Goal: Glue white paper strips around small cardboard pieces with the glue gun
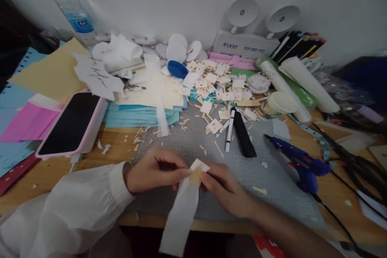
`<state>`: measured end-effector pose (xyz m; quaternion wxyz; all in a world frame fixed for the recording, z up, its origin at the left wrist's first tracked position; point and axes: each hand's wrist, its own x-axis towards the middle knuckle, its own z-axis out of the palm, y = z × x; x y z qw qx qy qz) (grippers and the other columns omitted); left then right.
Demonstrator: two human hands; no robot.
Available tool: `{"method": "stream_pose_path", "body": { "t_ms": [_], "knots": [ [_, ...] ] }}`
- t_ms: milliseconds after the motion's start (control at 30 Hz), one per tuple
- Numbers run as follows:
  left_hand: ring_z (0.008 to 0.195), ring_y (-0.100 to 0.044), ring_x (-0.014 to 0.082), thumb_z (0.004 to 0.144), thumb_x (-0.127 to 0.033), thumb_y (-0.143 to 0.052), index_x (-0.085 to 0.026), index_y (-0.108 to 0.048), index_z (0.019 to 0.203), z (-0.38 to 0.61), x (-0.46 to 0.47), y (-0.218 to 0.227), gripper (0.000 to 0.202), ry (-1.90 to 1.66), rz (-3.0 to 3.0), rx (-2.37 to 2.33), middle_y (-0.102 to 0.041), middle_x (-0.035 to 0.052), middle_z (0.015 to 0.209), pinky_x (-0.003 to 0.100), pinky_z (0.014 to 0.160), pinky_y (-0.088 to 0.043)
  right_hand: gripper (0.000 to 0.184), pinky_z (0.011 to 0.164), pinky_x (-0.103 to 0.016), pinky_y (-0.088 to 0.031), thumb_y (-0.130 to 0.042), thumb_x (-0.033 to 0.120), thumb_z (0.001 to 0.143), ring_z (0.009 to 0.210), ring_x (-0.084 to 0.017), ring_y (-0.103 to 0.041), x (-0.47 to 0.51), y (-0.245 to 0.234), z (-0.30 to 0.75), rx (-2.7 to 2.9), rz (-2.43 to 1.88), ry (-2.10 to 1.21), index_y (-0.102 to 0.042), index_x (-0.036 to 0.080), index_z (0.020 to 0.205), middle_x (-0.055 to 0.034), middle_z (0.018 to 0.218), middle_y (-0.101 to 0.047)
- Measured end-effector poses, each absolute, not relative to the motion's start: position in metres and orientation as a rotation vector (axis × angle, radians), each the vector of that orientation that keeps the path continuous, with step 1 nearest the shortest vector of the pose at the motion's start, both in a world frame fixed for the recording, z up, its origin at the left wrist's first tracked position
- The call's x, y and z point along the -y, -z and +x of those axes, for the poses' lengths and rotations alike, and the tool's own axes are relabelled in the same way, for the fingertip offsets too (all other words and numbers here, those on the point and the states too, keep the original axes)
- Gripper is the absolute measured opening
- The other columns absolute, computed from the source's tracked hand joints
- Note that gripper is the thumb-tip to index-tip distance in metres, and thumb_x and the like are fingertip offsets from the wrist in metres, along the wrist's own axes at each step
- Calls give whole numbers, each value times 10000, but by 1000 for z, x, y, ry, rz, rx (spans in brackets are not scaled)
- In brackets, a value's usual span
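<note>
A long white paper strip [179, 221] hangs down past the table's front edge from between my two hands. At its top is a small white square piece [197, 164] with a yellowish patch [195, 176] below it. My left hand [159, 171] pinches the strip's top from the left, thumb forward. From the other side, my right hand [225, 189] grips the same top end, its thumb near the yellowish patch. Some fingertips of both hands are hidden behind the paper. Beyond the hands lies a heap of small white cut-out pieces with thin yellow strips [211, 78].
A blue glue gun [298, 161], black scissors [356, 161], a white pen [230, 131] and a black tool [244, 135] lie right of centre. A phone [71, 123] and coloured paper [142, 115] are left. A paper cup [278, 105] and bottle [78, 20] stand behind.
</note>
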<state>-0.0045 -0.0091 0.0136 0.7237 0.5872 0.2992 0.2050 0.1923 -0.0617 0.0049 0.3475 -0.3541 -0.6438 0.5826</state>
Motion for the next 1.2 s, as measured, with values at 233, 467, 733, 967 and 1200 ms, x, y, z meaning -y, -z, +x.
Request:
{"method": "stream_pose_path", "body": {
  "t_ms": [233, 467, 733, 967, 1200],
  "knots": [
    [548, -571, 89, 782, -304, -688, -103, -689, 737, -4, 10, -10, 206, -346, 1175, -571, -644, 44, 692, 199, 539, -479, 346, 536, -215, -351, -375, 319, 957, 591, -94, -444, 62, -6, 192, 1700, -979, -1545, -604, 160, 750, 7, 679, -543],
    [580, -507, 86, 770, -271, -676, -98, -640, 724, -1, 9, -11, 183, -417, 1283, -635, -574, 2, 638, 186, 545, -417, 300, 444, -196, -215, -435, 281, 907, 500, -61, -285, 61, -1, 189, 1834, -1040, -1606, -427, 180, 625, 70, 564, -320],
    [474, -504, 52, 776, -291, -660, -102, -590, 730, -1, 10, -10, 207, -465, 1183, -779, -566, -18, 610, 153, 458, -425, 311, 521, -208, -282, -424, 403, 928, 585, -86, -345, 56, -3, 193, 1638, -973, -1779, -439, 186, 706, 48, 647, -380],
    [460, -590, 65, 744, -336, -714, -98, -621, 744, -3, 7, -10, 255, -513, 1058, -882, -657, 9, 586, 127, 434, -478, 249, 520, -216, -260, -457, 306, 914, 581, -93, -332, 53, -4, 197, 1732, -1045, -1601, -422, 193, 695, 55, 634, -365],
    [450, -610, 68, 731, -316, -740, -98, -629, 736, 0, 8, -10, 245, -557, 976, -836, -690, 12, 566, 122, 442, -510, 244, 546, -208, -312, -528, 410, 875, 623, -92, -396, 52, -4, 197, 1452, -977, -1788, -472, 190, 789, 40, 716, -430]
  ]
}}
